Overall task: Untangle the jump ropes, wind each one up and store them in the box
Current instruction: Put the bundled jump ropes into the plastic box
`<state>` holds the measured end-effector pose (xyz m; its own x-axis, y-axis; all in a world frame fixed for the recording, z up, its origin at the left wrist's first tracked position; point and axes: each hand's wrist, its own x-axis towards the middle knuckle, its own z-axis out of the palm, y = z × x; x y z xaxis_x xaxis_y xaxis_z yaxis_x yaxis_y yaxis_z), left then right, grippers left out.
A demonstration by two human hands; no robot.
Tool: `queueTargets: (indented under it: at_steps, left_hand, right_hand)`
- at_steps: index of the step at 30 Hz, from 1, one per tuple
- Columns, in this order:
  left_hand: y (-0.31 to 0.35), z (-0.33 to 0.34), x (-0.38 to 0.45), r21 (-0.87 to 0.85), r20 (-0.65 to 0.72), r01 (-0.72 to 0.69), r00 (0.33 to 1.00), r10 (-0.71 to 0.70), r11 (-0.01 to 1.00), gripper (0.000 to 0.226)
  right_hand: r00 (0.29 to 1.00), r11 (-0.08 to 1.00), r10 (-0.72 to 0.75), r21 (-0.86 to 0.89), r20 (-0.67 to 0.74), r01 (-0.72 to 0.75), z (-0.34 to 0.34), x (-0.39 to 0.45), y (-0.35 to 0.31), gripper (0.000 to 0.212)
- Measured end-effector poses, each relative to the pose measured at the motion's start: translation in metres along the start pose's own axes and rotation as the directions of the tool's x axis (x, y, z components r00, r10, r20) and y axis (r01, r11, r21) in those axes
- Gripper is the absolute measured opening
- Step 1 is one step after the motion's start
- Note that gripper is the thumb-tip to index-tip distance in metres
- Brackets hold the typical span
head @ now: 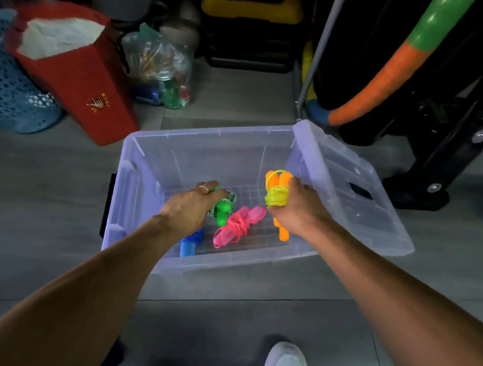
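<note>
Two bare forearms reach forward and slightly inward from the bottom corners of the view, both extended away from the body. The left hand [191, 205] is turned palm down, its back facing up, with the fingers curled downward; a thin ring sits on one finger. Whether those fingers grip anything cannot be told, as they are hidden beneath the hand. The right hand [296, 206] is level with the left and near it, a gap between them. Its back faces up and to the right, and its fingers and thumb are curled around a wound bundle held upright. A white shoe [286, 360] shows at the bottom edge.
</note>
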<state>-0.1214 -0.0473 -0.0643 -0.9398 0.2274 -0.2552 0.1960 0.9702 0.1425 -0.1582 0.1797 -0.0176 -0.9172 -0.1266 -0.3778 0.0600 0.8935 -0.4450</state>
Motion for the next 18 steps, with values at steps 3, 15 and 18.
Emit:
queueTargets:
  at_steps: [3, 15, 18]
  left_hand:
    - [0.002, 0.001, 0.003, 0.152, 0.131, -0.026, 0.991, 0.006, 0.988, 0.07]
    - [0.018, -0.061, -0.149, -0.54, -0.255, 0.016, 0.95, -0.181, 0.842, 0.031]
    - [0.017, -0.073, -0.193, -0.597, -0.233, 0.052, 0.944, -0.235, 0.801, 0.028]
  right_hand:
    - [0.999, 0.986, -0.032, -0.163, 0.034, 0.037, 0.003, -0.012, -0.008, 0.028]
    - [0.909, 0.906, -0.417, 0.087, 0.015, 0.414, -0.026, -0.132, -0.06, 0.015]
    - [0.855, 0.86, -0.51, 0.021, 0.098, 0.51, -0.016, -0.161, -0.082, 0.013]
